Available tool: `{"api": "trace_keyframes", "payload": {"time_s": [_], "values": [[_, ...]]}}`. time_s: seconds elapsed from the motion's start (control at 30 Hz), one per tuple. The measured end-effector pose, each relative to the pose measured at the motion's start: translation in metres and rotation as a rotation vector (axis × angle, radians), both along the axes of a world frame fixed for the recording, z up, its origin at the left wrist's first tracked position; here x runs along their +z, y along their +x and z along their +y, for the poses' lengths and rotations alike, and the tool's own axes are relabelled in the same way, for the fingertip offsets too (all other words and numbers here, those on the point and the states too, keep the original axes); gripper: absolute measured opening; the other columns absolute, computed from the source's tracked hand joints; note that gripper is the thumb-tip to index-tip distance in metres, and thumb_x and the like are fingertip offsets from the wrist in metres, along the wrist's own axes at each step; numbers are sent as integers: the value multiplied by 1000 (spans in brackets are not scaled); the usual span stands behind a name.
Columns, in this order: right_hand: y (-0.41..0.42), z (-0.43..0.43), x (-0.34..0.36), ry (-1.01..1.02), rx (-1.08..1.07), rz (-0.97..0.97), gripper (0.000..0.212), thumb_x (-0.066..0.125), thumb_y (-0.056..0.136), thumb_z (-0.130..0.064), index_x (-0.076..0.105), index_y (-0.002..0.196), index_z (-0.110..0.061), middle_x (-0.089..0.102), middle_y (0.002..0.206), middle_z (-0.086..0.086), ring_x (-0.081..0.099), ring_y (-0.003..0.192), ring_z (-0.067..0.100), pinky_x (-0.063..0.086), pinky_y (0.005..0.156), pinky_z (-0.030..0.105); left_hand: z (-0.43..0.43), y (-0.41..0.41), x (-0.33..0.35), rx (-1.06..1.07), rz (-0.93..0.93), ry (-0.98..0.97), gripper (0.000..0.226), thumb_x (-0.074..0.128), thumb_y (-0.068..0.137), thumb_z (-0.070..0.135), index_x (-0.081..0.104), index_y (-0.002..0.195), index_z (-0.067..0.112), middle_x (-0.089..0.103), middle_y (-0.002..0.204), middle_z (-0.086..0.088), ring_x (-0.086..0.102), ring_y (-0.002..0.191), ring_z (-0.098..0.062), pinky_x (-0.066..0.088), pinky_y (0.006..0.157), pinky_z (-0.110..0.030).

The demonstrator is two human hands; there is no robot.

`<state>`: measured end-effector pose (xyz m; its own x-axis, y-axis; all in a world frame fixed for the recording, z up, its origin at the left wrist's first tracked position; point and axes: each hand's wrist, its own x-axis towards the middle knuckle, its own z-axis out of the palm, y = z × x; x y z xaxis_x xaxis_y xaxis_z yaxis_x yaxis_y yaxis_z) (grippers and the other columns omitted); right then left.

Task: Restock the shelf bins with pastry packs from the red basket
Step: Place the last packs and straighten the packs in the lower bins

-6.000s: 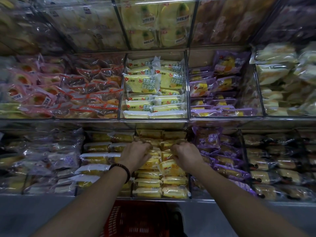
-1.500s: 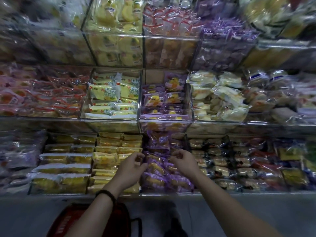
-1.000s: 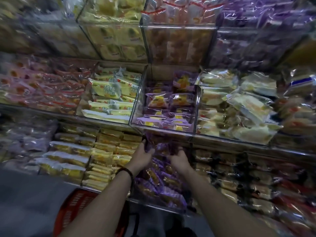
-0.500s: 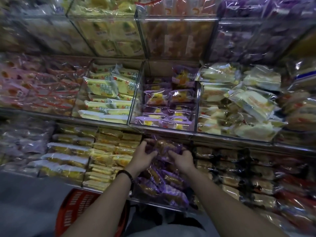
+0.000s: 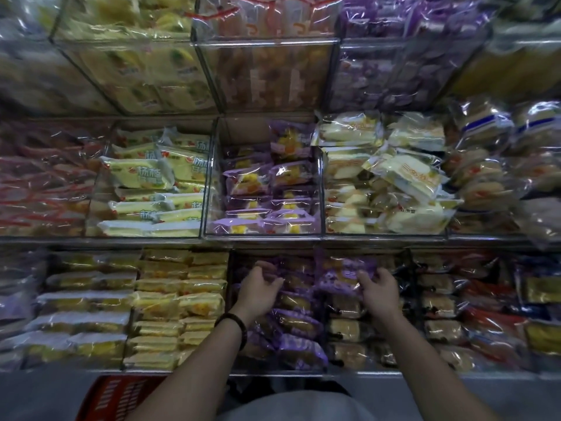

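Purple wrappers all over the middle of this one, so I'll hang everything off the lower bin (image 5: 274, 374), the clear one both hands are in. It's stuffed with purple pastry packs (image 5: 299, 325) lying in roughly 2 columns, front to back.

Right hand (image 5: 381, 288) is over the back right part of that bin, fingers curled round 1 purple pack (image 5: 340, 276). That pack is lifted above the others and tilted, so it's in the hand, up near the bin's back edge.

Left hand (image 5: 261, 288) is over the back left part of the bin, thumb up and fingers hooked in a loose claw right at the wrappers. Honestly can't tell if it's pinching a pack or only touching the plastic. Black wristband (image 5: 233, 325) on that wrist.

Red basket (image 5: 118, 396) is below the bin and off to its left, with only a slotted side showing at the bottom edge of the view. Can't see what's in it.

Just left of the bin are neat stacks of yellow packs (image 5: 179, 302). Just right of it are brownish cakes in dark wrappers (image 5: 437, 305). Straight above the bin, 1 shelf up, is the upper bin (image 5: 264, 237), also clear, with more purple-and-yellow packs in it. Everything higher than that is too blurry to read.
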<state>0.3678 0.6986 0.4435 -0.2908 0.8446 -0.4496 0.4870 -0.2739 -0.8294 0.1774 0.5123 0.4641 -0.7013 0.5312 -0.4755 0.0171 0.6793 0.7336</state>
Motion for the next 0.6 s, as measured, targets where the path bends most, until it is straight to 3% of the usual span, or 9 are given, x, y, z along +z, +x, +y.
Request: {"api": "trace_keyframes", "payload": {"time_s": [0.1,0.23,0.37,0.43,0.5,0.6], "values": [[11,3,20,77,-123,-80,33,67,86,-42,68,101,-12,75,95,14,72,91,39,58,88,57,-14,-16,-4,-129,249,-164,11,68,98,21,61,106,23,67,105,3,66,99,-18,55,85,-32],[23,6,23,87,-219,-230,16,68,93,-23,68,96,-7,74,96,21,70,93,40,58,87,49,-18,-32,-6,-242,410,-264,22,63,93,10,63,114,17,61,116,-7,63,105,-27,55,91,-36],[28,9,12,113,-234,-369,54,74,94,-27,56,134,6,64,126,33,60,119,48,48,100,48,-13,-41,-5,-488,495,-365,37,61,91,11,60,128,18,59,129,-10,61,118,-33,54,98,-42],[20,1,15,263,-206,-473,60,77,92,-24,51,136,6,56,131,37,52,123,51,42,102,51,-9,-45,-5,-606,550,-418,42,61,92,12,57,132,22,59,133,-9,57,124,-34,53,100,-43],[10,-15,22,545,-105,-521,55,79,87,-21,55,131,3,54,126,33,51,117,48,41,95,51,-4,-49,-7,-694,602,-460,49,62,92,12,55,139,25,59,137,-9,56,127,-35,52,103,-44],[-14,-40,23,798,215,-401,27,78,85,-16,67,109,-8,59,109,13,56,101,33,40,81,35,3,-57,-11,-816,669,-522,51,61,92,18,56,142,27,61,139,-10,59,126,-37,50,104,-43]]}}
